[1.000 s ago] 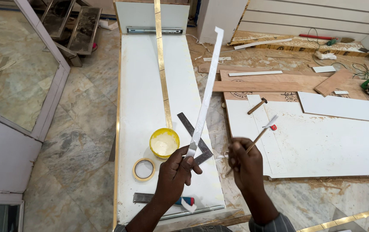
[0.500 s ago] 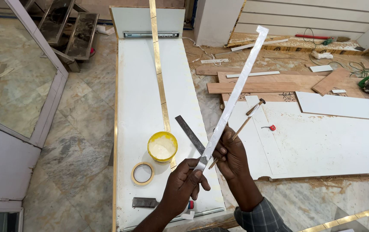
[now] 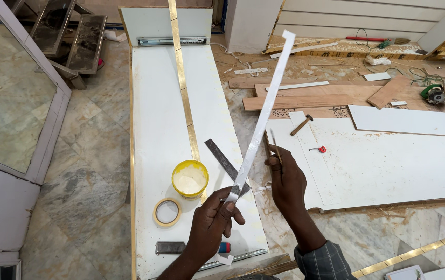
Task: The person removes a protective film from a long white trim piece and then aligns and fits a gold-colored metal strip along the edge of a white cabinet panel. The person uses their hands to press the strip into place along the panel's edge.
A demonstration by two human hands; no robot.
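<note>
The left hand (image 3: 209, 220) pinches the lower end of a long white strip (image 3: 261, 116), which slants up and to the right above the white bench (image 3: 155, 124). The right hand (image 3: 286, 179), just beside the strip, is closed around a thin brush (image 3: 273, 145). A yellow pot (image 3: 190, 178), a roll of tape (image 3: 167, 211) and a metal ruler (image 3: 222, 158) lie on the bench near the left hand.
</note>
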